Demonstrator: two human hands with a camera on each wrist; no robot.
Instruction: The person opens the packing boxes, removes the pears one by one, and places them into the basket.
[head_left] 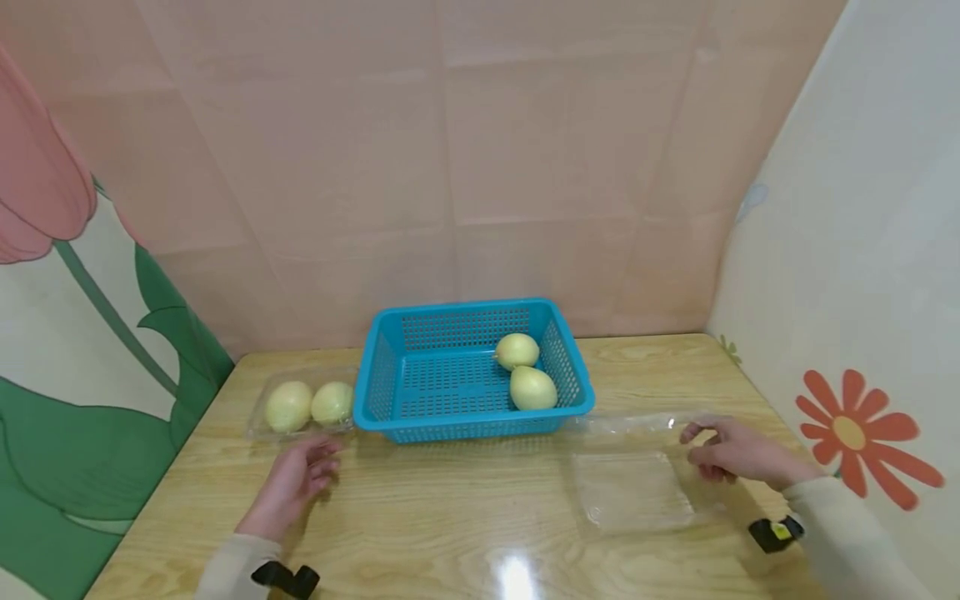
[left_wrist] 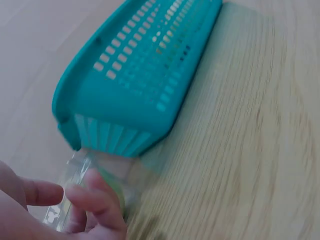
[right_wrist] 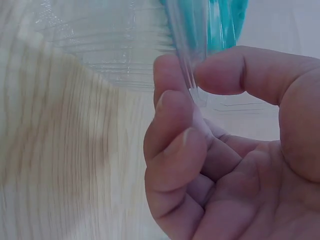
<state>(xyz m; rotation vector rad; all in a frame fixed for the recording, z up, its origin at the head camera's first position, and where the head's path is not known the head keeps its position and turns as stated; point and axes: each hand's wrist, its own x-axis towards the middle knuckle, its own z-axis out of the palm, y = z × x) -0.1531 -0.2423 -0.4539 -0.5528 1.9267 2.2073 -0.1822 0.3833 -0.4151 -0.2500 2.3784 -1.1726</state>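
My left hand (head_left: 296, 479) is at the front edge of a clear plastic tray (head_left: 258, 421), its fingers loosely bent. Two pale yellow-green round fruits (head_left: 288, 406) lie in that tray. In the left wrist view the thumb and forefinger stand apart, close to the tray's rim (left_wrist: 55, 215); whether they touch it is unclear. My right hand (head_left: 738, 454) pinches the rim of a second clear plastic tray (head_left: 633, 492) between thumb and forefinger, as the right wrist view shows. Wood grain shows through this tray. Its far side is near the blue basket (head_left: 472, 431).
The blue perforated basket stands between the trays, towards the back wall. Two similar fruits (head_left: 533, 388) lie in its right end. A pink sheet (head_left: 450, 167) hangs behind the wooden table (head_left: 450, 517). Printed walls with a tulip (head_left: 45, 167) and a red flower (head_left: 847, 432) flank it.
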